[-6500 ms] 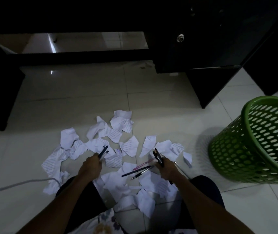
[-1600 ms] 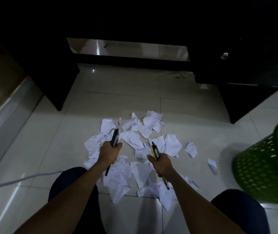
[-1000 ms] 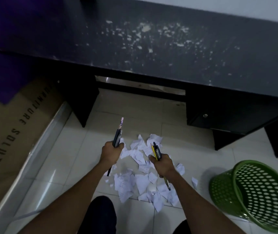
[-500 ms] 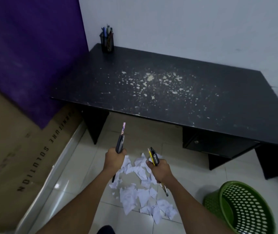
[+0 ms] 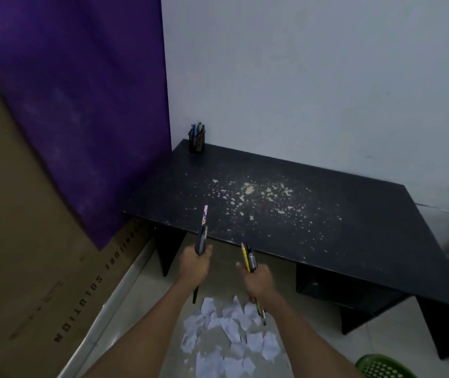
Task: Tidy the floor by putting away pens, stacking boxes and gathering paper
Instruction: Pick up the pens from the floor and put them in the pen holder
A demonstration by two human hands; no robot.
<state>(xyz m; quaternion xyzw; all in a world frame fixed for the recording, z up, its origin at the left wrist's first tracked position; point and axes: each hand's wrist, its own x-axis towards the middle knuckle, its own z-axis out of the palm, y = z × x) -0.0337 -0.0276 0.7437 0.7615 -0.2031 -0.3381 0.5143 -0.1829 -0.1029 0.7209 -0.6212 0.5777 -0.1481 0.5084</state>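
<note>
Pens (image 5: pixel 201 240) gripped upright in left hand (image 5: pixel 194 266), more pens (image 5: pixel 249 256) in right hand (image 5: pixel 257 281), crumpled paper (image 5: pixel 231 331) below

Ahead of me a black desk (image 5: pixel 354 241) stands against the white wall (image 5: pixel 313 77), its top scattered with pale flecks (image 5: pixel 249 190). A purple cloth (image 5: pixel 81 105) hangs to my left, above the tiled floor (image 5: pixel 381 345).
</note>
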